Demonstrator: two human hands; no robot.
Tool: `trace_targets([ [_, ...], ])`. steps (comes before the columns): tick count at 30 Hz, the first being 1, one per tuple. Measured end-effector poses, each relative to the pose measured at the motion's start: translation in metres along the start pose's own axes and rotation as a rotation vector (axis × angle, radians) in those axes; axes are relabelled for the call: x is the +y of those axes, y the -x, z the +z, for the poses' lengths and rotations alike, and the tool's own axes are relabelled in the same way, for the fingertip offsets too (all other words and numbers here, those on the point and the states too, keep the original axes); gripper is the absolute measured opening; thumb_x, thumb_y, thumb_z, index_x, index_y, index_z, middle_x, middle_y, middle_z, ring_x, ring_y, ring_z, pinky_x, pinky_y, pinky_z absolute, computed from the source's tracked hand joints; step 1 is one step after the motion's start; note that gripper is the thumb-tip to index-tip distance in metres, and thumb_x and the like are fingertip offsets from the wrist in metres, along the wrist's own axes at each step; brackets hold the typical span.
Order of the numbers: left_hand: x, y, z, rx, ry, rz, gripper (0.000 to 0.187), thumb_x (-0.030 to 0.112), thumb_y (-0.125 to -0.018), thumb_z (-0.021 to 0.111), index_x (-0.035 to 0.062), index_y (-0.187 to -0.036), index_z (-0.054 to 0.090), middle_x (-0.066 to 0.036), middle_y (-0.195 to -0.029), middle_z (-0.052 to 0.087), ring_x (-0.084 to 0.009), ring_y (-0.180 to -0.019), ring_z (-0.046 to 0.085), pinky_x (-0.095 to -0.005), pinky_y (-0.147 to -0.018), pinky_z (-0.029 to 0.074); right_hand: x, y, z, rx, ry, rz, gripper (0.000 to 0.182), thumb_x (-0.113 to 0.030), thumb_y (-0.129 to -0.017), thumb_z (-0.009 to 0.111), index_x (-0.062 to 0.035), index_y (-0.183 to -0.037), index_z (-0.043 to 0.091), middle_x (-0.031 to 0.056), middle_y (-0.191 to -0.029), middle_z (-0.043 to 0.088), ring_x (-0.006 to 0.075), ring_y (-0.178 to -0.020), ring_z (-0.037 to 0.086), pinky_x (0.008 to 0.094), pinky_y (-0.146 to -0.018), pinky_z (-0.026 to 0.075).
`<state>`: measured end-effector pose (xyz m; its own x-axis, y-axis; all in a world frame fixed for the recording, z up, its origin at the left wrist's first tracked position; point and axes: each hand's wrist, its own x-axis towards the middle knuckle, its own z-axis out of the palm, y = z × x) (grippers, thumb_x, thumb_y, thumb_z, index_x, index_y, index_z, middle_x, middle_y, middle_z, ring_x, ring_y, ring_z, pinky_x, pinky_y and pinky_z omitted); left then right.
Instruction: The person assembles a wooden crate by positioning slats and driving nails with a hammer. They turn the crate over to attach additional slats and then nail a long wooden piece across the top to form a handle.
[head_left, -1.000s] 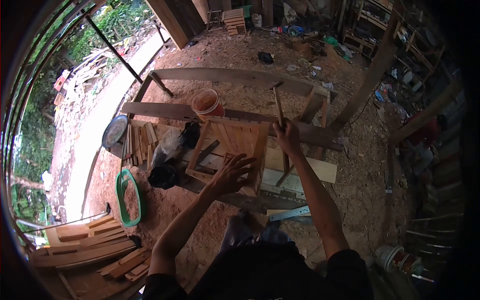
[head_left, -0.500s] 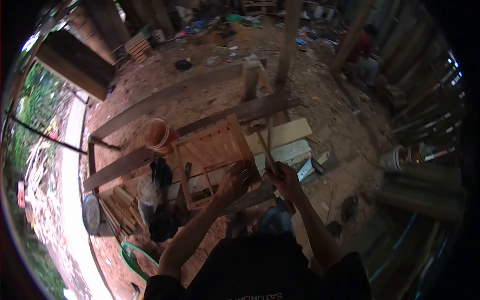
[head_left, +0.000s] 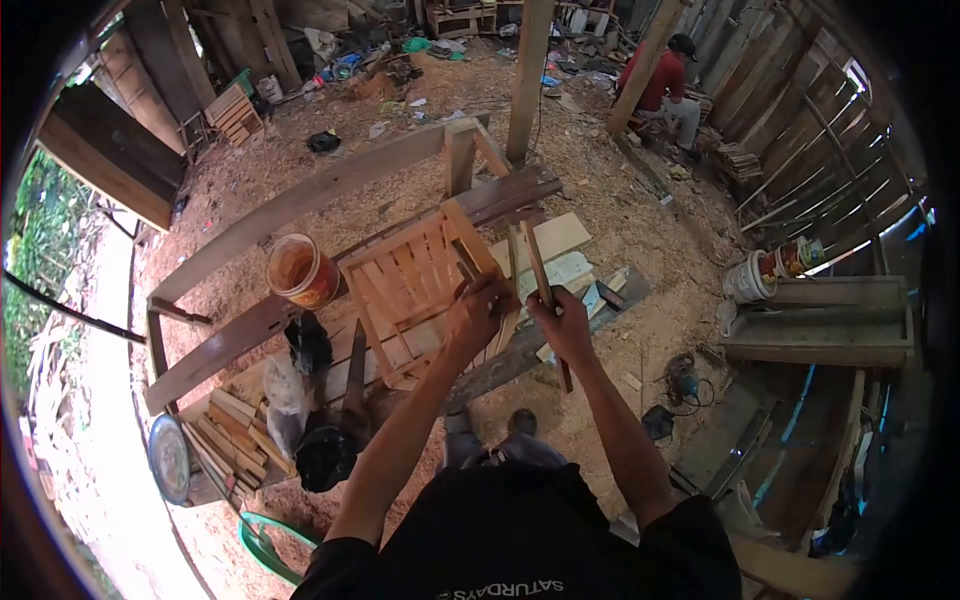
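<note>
A small slatted wooden frame (head_left: pixel 408 275) lies tilted on the bench planks in front of me. My left hand (head_left: pixel 478 308) is closed round its near right corner, fingers curled over the thick side rail. A short dark strip (head_left: pixel 465 260) stands out just above those fingers. To the right, my right hand (head_left: pixel 562 322) grips a long thin wooden strip (head_left: pixel 537 258), which points away from me and shows again below the hand. Pale boards (head_left: pixel 560 240) lie beyond this hand, and a handsaw (head_left: pixel 600 298) rests just to its right.
An orange-brown bucket (head_left: pixel 302 272) stands left of the frame, with wood offcuts (head_left: pixel 225 435) and a black bag (head_left: pixel 326 458) nearer me. A power tool (head_left: pixel 684 380) lies on the shavings-covered floor at right. Another person (head_left: pixel 660 85) sits at the back right beyond a post (head_left: pixel 527 85).
The view has shifted, so most things appear farther left and more floor shows near my feet. Both hands keep their holds on the frame and the strip.
</note>
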<state>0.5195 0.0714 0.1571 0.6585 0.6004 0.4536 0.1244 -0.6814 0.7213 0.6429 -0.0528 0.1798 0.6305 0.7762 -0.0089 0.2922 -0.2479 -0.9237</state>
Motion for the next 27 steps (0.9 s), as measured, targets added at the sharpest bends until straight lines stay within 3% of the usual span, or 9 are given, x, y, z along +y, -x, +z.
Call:
trace_targets([
  [4, -0.004, -0.004, -0.002, -0.108, 0.058, -0.051, 0.018, 0.016, -0.077, 0.068, 0.0074, -0.092, 0.064, -0.011, -0.104, 0.062, -0.0282, -0.096, 0.06, -0.0433, -0.093, 0.04, -0.006, -0.006, 0.004, -0.012, 0.14, -0.164, 0.025, -0.023, -0.083, 0.066, 0.0017, -0.085, 0.061, 0.0133, -0.067, 0.057, 0.0247, -0.059, 0.055, 0.0375, -0.056, 0.044],
  [5, -0.005, -0.004, -0.003, -0.132, 0.061, -0.072, 0.018, 0.016, -0.077, 0.069, 0.0061, -0.092, 0.065, -0.012, -0.108, 0.061, -0.0292, -0.099, 0.06, -0.0442, -0.095, 0.039, 0.003, -0.009, 0.01, 0.063, 0.204, -0.327, 0.026, -0.023, -0.081, 0.067, 0.0018, -0.082, 0.06, 0.0152, -0.07, 0.057, 0.0302, -0.062, 0.056, 0.0395, -0.058, 0.044],
  [12, -0.01, 0.0, -0.002, -0.141, -0.089, -0.065, 0.028, 0.02, -0.08, 0.069, 0.0069, -0.104, 0.062, -0.01, -0.121, 0.057, -0.0285, -0.116, 0.053, -0.0556, -0.106, 0.024, 0.007, -0.018, 0.014, 0.028, 0.348, -0.306, 0.025, -0.023, -0.08, 0.067, 0.0, -0.081, 0.059, 0.0179, -0.078, 0.058, 0.0349, -0.072, 0.058, 0.0433, -0.063, 0.045],
  [15, -0.011, 0.001, -0.001, -0.147, -0.069, -0.065, 0.025, 0.02, -0.08, 0.069, 0.0071, -0.101, 0.063, -0.01, -0.119, 0.057, -0.0282, -0.118, 0.051, -0.0565, -0.105, 0.024, 0.006, -0.018, 0.012, 0.017, 0.393, -0.311, 0.024, -0.023, -0.081, 0.067, -0.0004, -0.081, 0.059, 0.0183, -0.079, 0.058, 0.0356, -0.073, 0.059, 0.0442, -0.064, 0.046],
  [18, -0.014, 0.002, 0.0, -0.132, -0.108, -0.008, 0.016, 0.013, -0.084, 0.063, 0.0056, -0.097, 0.063, -0.01, -0.115, 0.058, -0.0276, -0.117, 0.051, -0.0521, -0.106, 0.026, 0.009, -0.021, 0.013, 0.011, 0.413, -0.309, 0.024, -0.023, -0.081, 0.066, -0.0004, -0.08, 0.059, 0.0183, -0.077, 0.059, 0.0358, -0.073, 0.059, 0.0442, -0.065, 0.047],
  [21, -0.03, -0.001, 0.006, -0.191, 0.187, -0.07, 0.014, 0.005, -0.086, 0.053, 0.0027, -0.096, 0.063, -0.01, -0.108, 0.059, -0.0275, -0.112, 0.053, -0.045, -0.103, 0.031, 0.006, -0.019, 0.01, -0.009, 0.425, -0.317, 0.024, -0.024, -0.08, 0.067, -0.0005, -0.079, 0.059, 0.0179, -0.073, 0.059, 0.0353, -0.07, 0.06, 0.0438, -0.063, 0.047],
  [24, -0.023, -0.001, 0.001, -0.152, -0.027, 0.024, 0.02, -0.003, -0.085, 0.045, -0.0005, -0.097, 0.061, -0.012, -0.104, 0.059, -0.0278, -0.103, 0.056, -0.0404, -0.094, 0.04, 0.002, -0.021, 0.009, -0.056, 0.402, -0.27, 0.025, -0.024, -0.08, 0.067, -0.0007, -0.077, 0.059, 0.0173, -0.07, 0.059, 0.0345, -0.067, 0.06, 0.0434, -0.062, 0.047],
  [27, -0.026, -0.003, -0.001, -0.211, 0.153, -0.145, 0.013, 0.017, -0.083, 0.061, 0.0128, -0.094, 0.066, -0.007, -0.121, 0.058, -0.0227, -0.122, 0.047, -0.0557, -0.105, 0.024, 0.002, -0.024, 0.009, -0.082, 0.376, -0.207, 0.025, -0.025, -0.08, 0.067, -0.0009, -0.075, 0.06, 0.0168, -0.069, 0.059, 0.0337, -0.066, 0.06, 0.0432, -0.061, 0.047],
])
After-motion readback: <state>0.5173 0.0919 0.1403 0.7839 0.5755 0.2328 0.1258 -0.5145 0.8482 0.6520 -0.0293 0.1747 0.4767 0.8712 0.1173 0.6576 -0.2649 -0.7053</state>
